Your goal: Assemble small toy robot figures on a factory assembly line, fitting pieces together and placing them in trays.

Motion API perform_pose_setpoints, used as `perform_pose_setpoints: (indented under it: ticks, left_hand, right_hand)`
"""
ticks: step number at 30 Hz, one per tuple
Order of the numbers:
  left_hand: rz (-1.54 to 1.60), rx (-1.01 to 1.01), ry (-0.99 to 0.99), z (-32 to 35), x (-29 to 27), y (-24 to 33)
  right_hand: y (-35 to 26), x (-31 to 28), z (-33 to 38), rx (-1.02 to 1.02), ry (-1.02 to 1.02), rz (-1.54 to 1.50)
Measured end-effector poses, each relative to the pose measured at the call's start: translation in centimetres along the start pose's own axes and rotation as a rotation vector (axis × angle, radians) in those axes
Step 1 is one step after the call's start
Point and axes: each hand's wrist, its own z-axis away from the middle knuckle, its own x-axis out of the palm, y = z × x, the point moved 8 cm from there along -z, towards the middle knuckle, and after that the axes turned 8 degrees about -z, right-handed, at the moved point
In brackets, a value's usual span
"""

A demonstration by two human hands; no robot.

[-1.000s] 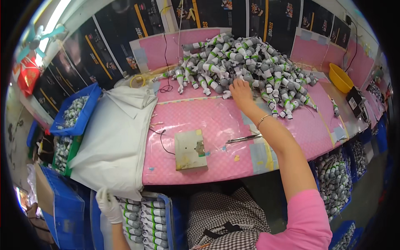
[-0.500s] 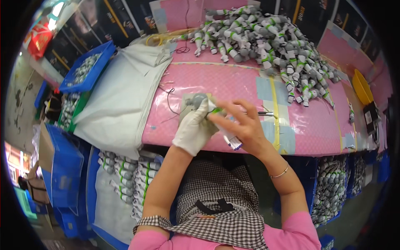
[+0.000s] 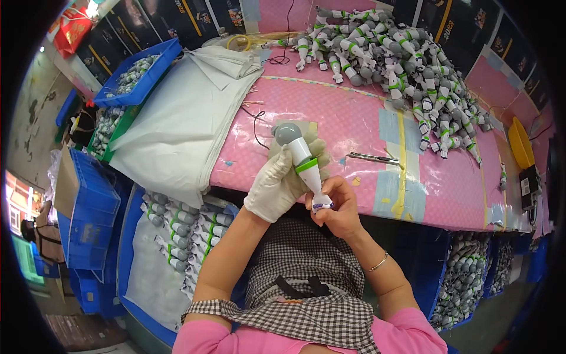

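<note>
My left hand (image 3: 282, 180), in a white glove, is wrapped round a white toy limb (image 3: 308, 175) with a grey ball end and a green band. The ball end points away from me, and the gloved thumb presses its white upper section. With bare fingers, my right hand (image 3: 339, 207) pinches the narrow near end, where a small purple-blue marking shows. Behind the gloved hand, a flat pale patch on the table is mostly covered. To the right, a slim metallic pen-like tool (image 3: 374, 158) lies on the pink table cover (image 3: 348, 127).
Similar toy limbs are heaped (image 3: 389, 65) at the table's far right. Stacked white sheets (image 3: 183, 112) cover its left side. A blue bin (image 3: 138, 74) of parts stands beyond them. Below the edge are a lined blue tray (image 3: 141, 283) and another parts bin (image 3: 463, 280). A yellow basin (image 3: 519, 141) sits far right.
My right hand has come down and inward, from spread fingers beside the toy limb to a pinch on its narrow end. The limb now shows more fully in the gloved hand. The view has shifted slightly.
</note>
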Motion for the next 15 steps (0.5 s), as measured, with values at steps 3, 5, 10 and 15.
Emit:
perform_pose_setpoints:
  ticks: [3, 5, 10, 15]
  left_hand:
    - [0.078, -0.122, 0.099, 0.6, -0.7, -0.8]
    - [0.128, -0.113, 0.116, 1.0, -0.3, -0.8]
    - [0.213, -0.144, 0.196, 2.1, -2.0, -1.8]
    - [0.247, -0.156, 0.134, 3.0, -2.9, -1.9]
  right_hand:
    - [-1.3, 0.0, 0.0, -0.237, 0.039, 0.301]
    - [-1.6, 1.2, 0.3, -0.253, -0.045, 0.86]
    - [-1.3, 4.8, 0.0, -0.491, -0.277, 1.204]
    - [-3.7, 1.9, -0.6, -0.125, -0.04, 1.009]
